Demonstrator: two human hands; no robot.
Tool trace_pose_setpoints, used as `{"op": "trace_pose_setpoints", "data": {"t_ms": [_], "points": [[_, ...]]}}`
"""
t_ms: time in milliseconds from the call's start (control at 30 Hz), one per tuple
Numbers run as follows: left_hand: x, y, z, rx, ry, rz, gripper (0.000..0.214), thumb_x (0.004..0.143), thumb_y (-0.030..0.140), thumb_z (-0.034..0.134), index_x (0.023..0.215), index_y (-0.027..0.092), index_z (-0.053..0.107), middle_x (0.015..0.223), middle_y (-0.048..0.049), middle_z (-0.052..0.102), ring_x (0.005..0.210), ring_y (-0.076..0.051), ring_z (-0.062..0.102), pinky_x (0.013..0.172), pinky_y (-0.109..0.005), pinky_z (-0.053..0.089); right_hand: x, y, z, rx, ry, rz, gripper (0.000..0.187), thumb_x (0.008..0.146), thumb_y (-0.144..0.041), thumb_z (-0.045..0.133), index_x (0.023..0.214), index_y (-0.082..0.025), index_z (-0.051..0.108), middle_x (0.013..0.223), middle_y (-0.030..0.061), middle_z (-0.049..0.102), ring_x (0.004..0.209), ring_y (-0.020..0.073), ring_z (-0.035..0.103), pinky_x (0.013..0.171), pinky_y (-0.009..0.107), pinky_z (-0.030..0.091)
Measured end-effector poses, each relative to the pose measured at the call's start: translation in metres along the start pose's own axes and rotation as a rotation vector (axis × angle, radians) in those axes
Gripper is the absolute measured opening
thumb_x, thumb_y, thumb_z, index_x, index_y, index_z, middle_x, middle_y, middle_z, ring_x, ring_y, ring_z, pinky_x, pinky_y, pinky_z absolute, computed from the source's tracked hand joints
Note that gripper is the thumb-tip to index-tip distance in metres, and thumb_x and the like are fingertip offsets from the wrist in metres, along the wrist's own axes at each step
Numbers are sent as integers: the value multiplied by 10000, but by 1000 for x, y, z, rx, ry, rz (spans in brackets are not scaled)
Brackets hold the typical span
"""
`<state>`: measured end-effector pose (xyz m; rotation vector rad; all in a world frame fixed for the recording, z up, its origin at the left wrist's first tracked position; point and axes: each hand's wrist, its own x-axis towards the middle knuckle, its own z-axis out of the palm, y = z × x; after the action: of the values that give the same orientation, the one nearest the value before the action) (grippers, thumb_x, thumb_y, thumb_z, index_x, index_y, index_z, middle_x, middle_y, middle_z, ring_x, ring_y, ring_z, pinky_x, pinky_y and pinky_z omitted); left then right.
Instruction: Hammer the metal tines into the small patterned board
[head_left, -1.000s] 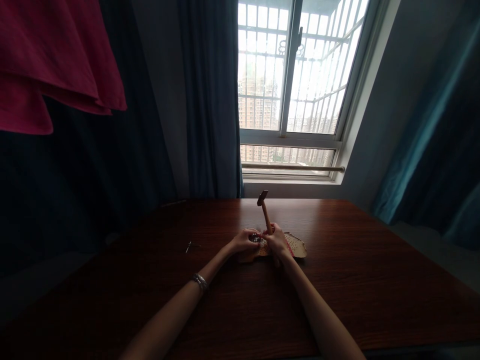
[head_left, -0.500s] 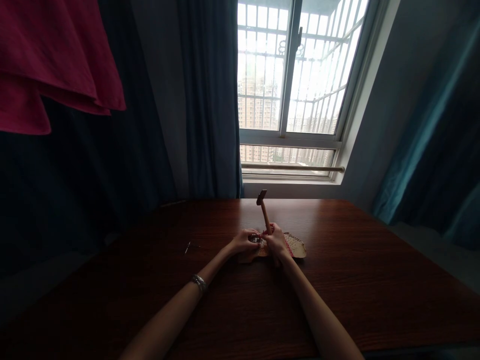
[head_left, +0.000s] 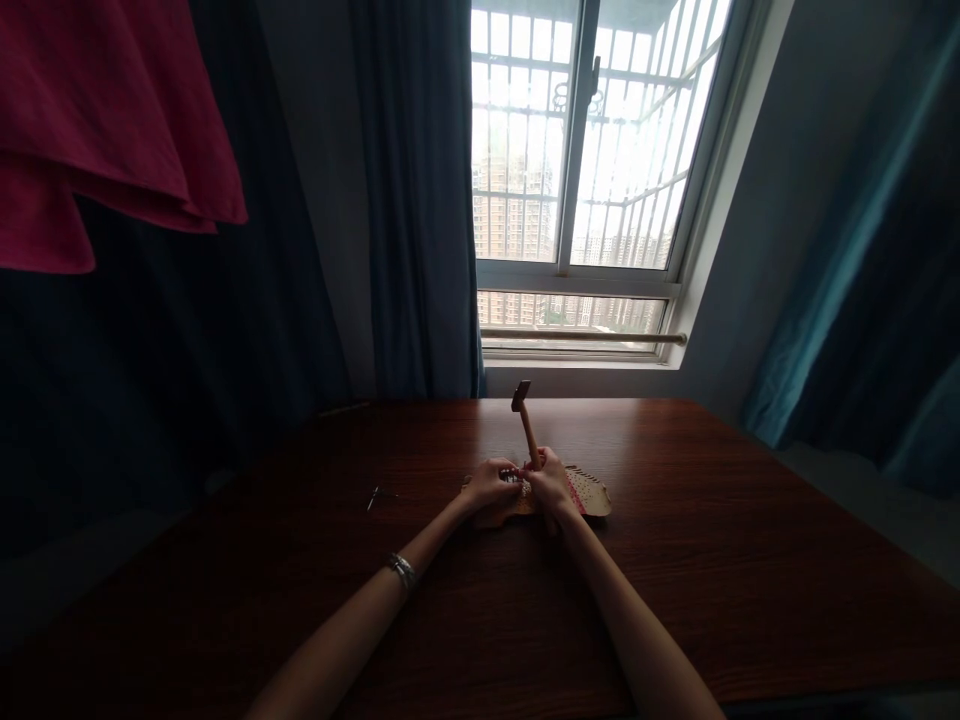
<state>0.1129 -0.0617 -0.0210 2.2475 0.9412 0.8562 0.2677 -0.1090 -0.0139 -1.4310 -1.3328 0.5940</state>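
Observation:
My right hand [head_left: 551,481] is closed round the wooden handle of a hammer [head_left: 529,432], its dark head pointing up and away. Beneath both hands lies a tan board [head_left: 596,497] covered with small holes, with a red patch beside my right hand. On the board's left part, my left hand [head_left: 493,484] has its fingers curled in, with small dark and reddish bits at the fingertips. What those fingers hold is too small to tell. The fingertips of both hands nearly meet over the board.
A small thin metal tool [head_left: 379,494] lies on the brown wooden table [head_left: 720,560] to the left. Behind the table are a barred window [head_left: 577,180] and blue curtains [head_left: 416,200]. Pink cloth [head_left: 120,130] hangs at the upper left.
My left hand has shifted very slightly over the board. The hammer has tipped a little to the left in my right hand, and the view has moved slightly.

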Motion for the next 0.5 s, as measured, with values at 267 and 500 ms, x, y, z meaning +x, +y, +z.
{"op": "trace_pose_setpoints", "data": {"t_ms": [267,500], "points": [[1,-5,6,-24,38,-19,248,697,355,649,804,141,714,775,-32,708,736,-182,632,684,-243,454,-3,-8,-3,-9,-14,-9,282,635,-224,700,877,-188,562,742,33,691,678,177,653,595,246,469],[0,-3,7,-32,51,5,201,708,331,641,766,153,713,815,-38,698,759,-176,626,709,-243,462,-7,-11,-6,-15,-29,-13,294,628,-231,709,875,-179,561,753,41,695,692,184,660,613,252,481]]}}
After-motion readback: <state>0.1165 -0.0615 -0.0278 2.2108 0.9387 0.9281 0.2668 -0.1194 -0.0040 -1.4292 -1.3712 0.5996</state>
